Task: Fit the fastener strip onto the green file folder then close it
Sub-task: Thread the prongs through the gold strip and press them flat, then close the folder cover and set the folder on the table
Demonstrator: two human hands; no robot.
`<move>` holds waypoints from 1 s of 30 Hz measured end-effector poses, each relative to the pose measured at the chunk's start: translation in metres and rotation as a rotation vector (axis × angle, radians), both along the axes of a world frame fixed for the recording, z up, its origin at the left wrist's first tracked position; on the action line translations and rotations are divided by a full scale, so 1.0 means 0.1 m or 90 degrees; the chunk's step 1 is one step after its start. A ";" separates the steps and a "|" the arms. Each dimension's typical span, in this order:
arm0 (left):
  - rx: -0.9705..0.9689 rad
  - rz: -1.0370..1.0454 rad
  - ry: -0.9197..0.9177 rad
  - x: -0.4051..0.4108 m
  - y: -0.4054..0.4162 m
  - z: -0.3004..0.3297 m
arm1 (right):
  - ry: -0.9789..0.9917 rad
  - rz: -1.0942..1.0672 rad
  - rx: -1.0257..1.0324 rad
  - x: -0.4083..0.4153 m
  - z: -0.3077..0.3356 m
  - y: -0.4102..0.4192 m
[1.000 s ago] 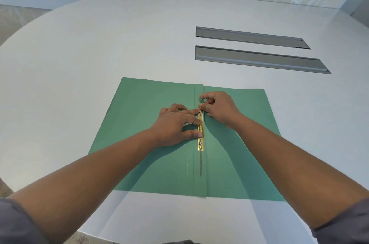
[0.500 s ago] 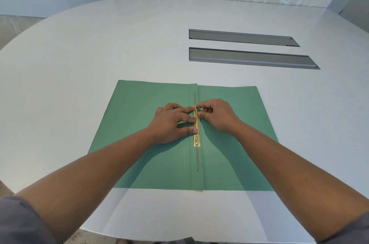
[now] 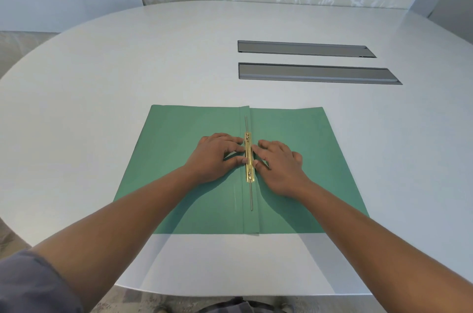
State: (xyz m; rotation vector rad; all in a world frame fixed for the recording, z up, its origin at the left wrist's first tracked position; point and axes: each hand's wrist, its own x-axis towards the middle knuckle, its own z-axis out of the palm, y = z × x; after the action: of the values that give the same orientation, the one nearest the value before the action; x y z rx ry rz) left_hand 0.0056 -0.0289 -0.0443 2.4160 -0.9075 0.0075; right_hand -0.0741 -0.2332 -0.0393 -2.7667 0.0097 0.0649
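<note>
Open green paper file folder [image 3: 194, 159] lies flat on the white oval tabletop [image 3: 128, 69]. Gold metal fastener strip [image 3: 248, 158] sits on its centre spine, thin prongs flattened along the crease. Left hand [image 3: 217, 156] and right hand [image 3: 279, 166] flank the strip, fingers [image 3: 236, 149] spread flat, pressing, gripping nothing. Fitting looks nearly done; next likely lift one cover and fold it over.

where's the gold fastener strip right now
In the head view, the gold fastener strip lies along the centre spine of the open green folder, between the left hand and right hand.
</note>
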 end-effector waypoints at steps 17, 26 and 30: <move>0.166 0.550 0.240 0.26 0.91 0.32 | -0.026 0.001 -0.072 0.03 -0.08 0.03; 0.084 0.612 0.312 0.41 1.04 0.52 | -0.029 -0.007 -0.080 0.11 -0.10 0.04; 0.105 0.610 0.322 0.52 1.17 0.67 | -0.033 -0.002 -0.077 0.11 -0.09 0.04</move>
State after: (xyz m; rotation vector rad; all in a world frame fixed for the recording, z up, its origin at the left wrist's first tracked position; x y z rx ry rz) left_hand 0.0579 0.0879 0.0223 2.5756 0.5120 -0.3120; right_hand -0.0630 -0.2293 -0.0479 -2.8889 0.0058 -0.0080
